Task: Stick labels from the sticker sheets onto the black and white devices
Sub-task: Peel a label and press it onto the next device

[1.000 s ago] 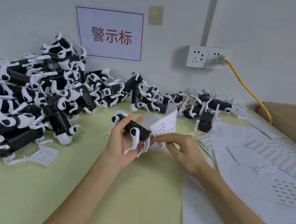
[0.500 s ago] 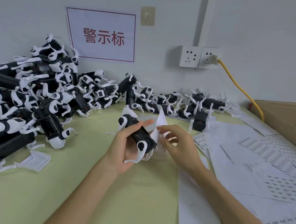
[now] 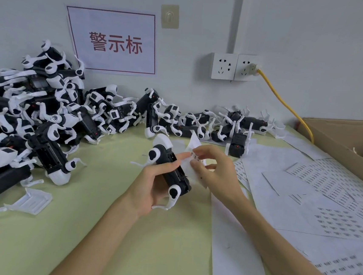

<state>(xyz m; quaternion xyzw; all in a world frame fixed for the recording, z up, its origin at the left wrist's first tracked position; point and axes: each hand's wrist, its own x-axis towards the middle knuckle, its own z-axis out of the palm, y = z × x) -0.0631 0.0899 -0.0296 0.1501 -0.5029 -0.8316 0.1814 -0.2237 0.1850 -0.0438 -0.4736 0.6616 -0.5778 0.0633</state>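
Note:
My left hand (image 3: 149, 185) grips a black and white device (image 3: 168, 171) above the middle of the table, its long body pointing away from me. My right hand (image 3: 215, 171) is just to its right and pinches a small white sticker sheet (image 3: 193, 154) that stands up between the two hands. The left index finger touches that sheet. Whether a label is peeled off cannot be told.
A big heap of black and white devices (image 3: 33, 123) fills the left and runs along the wall (image 3: 199, 125). Sticker sheets (image 3: 325, 195) cover the table's right side. A cardboard box (image 3: 348, 140) stands at far right, a yellow cable (image 3: 289, 110) above it.
My left hand has turned the device from lying crosswise to pointing away from me. The sticker sheet, spread wide earlier, is now bent close against my right fingers.

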